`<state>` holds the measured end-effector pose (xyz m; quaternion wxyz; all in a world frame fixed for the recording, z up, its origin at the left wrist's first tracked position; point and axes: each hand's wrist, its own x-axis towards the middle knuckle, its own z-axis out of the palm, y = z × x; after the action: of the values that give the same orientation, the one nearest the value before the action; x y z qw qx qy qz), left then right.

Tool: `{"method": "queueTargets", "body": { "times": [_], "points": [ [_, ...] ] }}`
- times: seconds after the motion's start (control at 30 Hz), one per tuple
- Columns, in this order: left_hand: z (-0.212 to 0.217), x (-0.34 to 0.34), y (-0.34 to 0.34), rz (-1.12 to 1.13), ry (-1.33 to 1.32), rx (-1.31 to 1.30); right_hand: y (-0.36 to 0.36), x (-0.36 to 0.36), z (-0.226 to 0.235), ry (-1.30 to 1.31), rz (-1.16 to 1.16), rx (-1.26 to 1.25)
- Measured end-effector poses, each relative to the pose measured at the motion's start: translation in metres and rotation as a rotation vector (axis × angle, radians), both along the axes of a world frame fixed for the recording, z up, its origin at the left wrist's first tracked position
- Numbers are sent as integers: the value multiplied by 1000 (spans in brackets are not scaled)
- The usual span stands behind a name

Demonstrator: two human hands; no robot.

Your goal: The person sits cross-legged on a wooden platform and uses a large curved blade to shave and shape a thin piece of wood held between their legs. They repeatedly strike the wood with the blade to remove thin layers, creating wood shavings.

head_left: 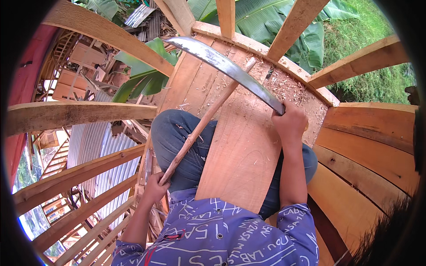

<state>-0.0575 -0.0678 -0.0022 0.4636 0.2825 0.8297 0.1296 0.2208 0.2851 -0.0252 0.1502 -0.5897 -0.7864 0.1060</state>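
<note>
My right hand [290,123] is closed around the handle end of a machete [222,66], whose long curved blade reaches up and to the left. A wooden stick [204,122] is gripped near its lower end by my left hand [156,188]. The stick slants up to the right, and its upper part passes under the blade; whether the two touch I cannot tell. Below them a wide, smooth wooden board [244,159] lies lengthwise between my bent knees, its near end at my shirt.
Wood shavings [290,95] are scattered over the planks ahead. Upright wooden posts [290,29] ring the platform, with slats [84,170] on the left and a plank wall [368,146] on the right. Beyond are corrugated metal sheets [108,153] and banana leaves [262,26].
</note>
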Motion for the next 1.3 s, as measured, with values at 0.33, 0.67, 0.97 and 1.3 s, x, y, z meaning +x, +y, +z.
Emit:
{"method": "queueTargets", "body": {
  "times": [0.33,0.67,0.97,1.3],
  "points": [
    [-7,-7,-7,22,-58,14,3,-6,0,46,7,43],
    [-2,0,-3,89,-87,47,-26,-28,5,177,300,32],
    [-1,9,-2,32,48,71,25,25,-2,-63,-211,-76],
    [4,19,3,30,158,18,17,24,-6,59,-218,-111]
  ]
}}
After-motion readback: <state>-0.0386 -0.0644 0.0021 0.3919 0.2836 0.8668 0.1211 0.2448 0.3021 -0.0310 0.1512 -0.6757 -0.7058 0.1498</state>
